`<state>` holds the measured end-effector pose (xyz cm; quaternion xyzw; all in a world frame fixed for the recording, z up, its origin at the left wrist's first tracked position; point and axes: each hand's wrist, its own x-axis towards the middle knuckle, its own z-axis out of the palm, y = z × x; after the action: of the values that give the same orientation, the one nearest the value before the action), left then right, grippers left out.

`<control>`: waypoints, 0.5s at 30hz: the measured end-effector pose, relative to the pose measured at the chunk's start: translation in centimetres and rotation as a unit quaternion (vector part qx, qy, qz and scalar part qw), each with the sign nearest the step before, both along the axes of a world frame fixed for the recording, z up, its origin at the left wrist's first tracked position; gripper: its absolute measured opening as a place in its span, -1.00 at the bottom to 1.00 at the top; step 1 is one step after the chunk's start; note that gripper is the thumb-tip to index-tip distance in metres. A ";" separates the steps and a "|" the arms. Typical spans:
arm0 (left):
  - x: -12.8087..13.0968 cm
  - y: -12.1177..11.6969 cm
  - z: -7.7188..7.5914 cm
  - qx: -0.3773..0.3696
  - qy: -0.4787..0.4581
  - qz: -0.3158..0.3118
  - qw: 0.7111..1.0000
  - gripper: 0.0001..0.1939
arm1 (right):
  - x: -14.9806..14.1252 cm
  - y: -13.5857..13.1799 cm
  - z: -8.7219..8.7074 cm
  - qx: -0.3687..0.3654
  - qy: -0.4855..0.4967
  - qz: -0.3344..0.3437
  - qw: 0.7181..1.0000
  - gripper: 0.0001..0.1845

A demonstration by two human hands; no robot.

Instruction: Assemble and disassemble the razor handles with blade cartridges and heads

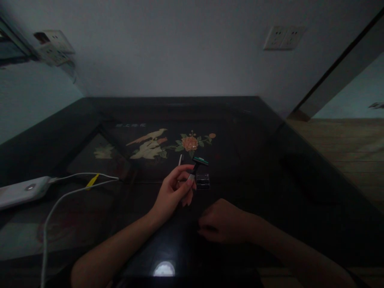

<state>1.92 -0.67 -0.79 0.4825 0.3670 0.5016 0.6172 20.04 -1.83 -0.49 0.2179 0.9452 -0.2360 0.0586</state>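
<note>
A razor (pixel 192 176) with a dark handle, a silvery part and a green strip on its head is pinched in my left hand (pixel 175 186), head pointing up and away from me. Just behind those fingers, a clear case (pixel 203 181) that looks like it has dark cartridges in it lies on the table. Past the knuckles a thin pale-and-dark piece (pixel 180 160) sticks up; what it belongs to is hidden. My right hand (pixel 222 222) rests low over the table to the right, fingers curled in; whether anything is inside them is hidden in the dim light.
The dark glossy table (pixel 246 160) carries a bird-and-flower picture (pixel 189 143). On the left lies a white power bank (pixel 25 192) with a white cable (pixel 57 206) and yellow tag (pixel 92 181). A wall with sockets (pixel 283 38) stands behind; wooden floor (pixel 336 152) shows right.
</note>
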 end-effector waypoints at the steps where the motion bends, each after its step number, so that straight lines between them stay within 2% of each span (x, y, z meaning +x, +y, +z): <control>1: 0.0 -0.1 0.0 0.001 -0.004 -0.004 1.000 -0.68 | 0.0 0.0 0.0 -0.004 0.002 -0.003 1.000 -0.76; 5: -0.2 -0.2 0.2 0.002 -0.007 0.004 1.000 -0.67 | 0.0 0.1 0.0 -0.019 0.008 -0.013 1.000 -0.79; 12: -0.3 -0.2 0.4 0.012 0.072 0.014 0.997 -0.55 | 0.1 0.1 -0.2 -0.034 0.017 -0.022 0.999 -0.78; 15: -0.4 -0.1 0.2 0.040 0.114 0.011 0.993 -0.54 | 0.2 0.3 -0.5 -0.011 0.064 -0.069 0.996 -0.80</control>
<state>1.55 -0.77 -0.62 0.5570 0.4197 0.4641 0.5461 20.20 -1.56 -1.02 0.2668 0.9270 -0.2633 -0.0157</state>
